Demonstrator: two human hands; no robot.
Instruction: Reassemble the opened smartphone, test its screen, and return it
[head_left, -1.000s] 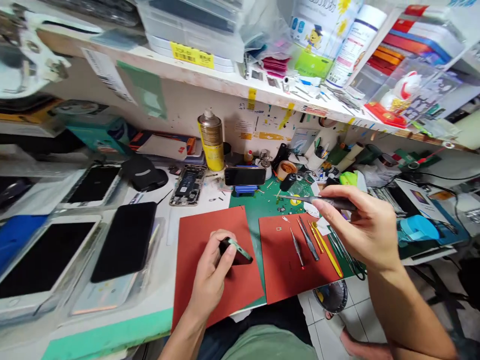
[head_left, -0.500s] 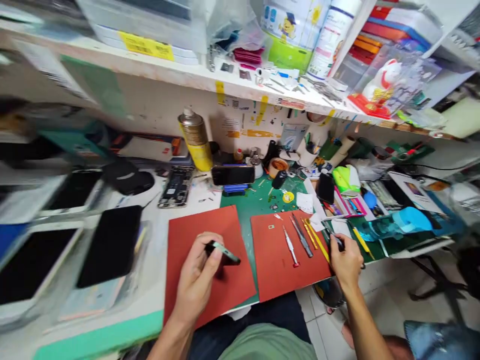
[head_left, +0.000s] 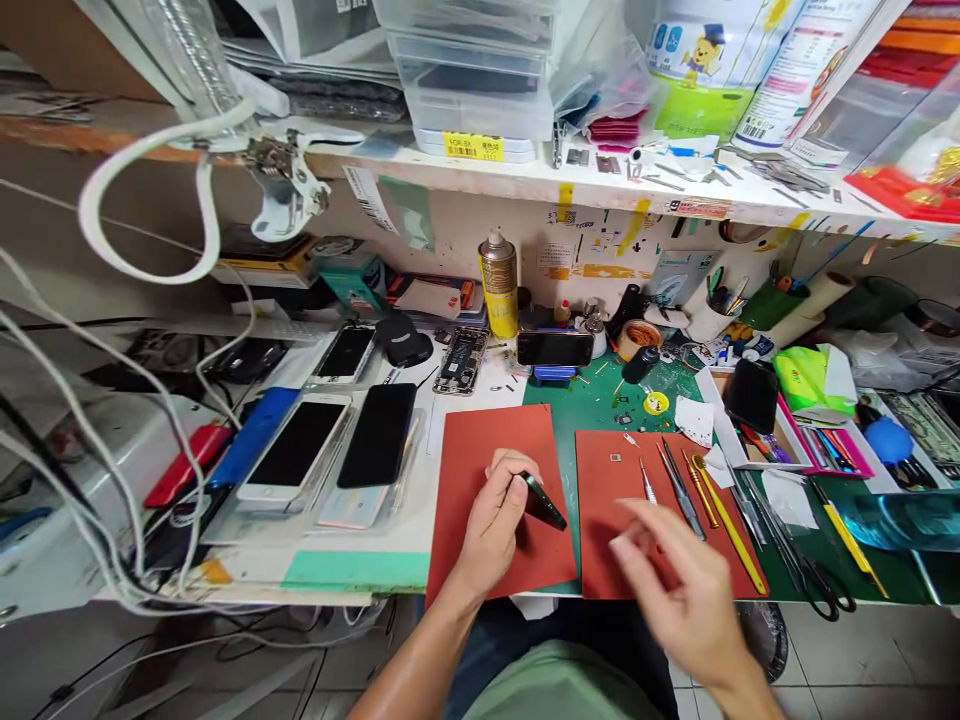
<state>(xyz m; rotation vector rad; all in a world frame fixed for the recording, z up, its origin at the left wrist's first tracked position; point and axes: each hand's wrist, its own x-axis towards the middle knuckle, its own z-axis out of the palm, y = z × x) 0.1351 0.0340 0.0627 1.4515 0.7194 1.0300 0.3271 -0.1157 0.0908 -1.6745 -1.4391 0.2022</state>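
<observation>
My left hand (head_left: 495,515) is wrapped round the end of a dark phone (head_left: 544,502), held tilted over the left red mat (head_left: 465,470). Above the right red mat (head_left: 600,560) hovers my right hand (head_left: 679,590), its fingers apart and nothing between them. Beneath and beside it lie a silver screwdriver (head_left: 647,484), grey tweezers (head_left: 680,490), a gold tool (head_left: 701,490) and a yellow tool (head_left: 731,525). A small card tray (head_left: 616,457) rests near the mat's top edge. Black-handled scissors (head_left: 825,592) lie to the right on the green mat.
Several phones, one being a white phone (head_left: 296,450), lie at the left beside tangled white cables (head_left: 97,400). An opened phone (head_left: 460,360) and a yellow spray can (head_left: 498,285) stand behind the mats. A shelf (head_left: 480,178) overhangs the bench.
The view has swung left. My right hand has left the black-handled tool at the right mat's edge and moved left over that mat, fingers now apart. My left hand still holds the phone, now tilted differently.
</observation>
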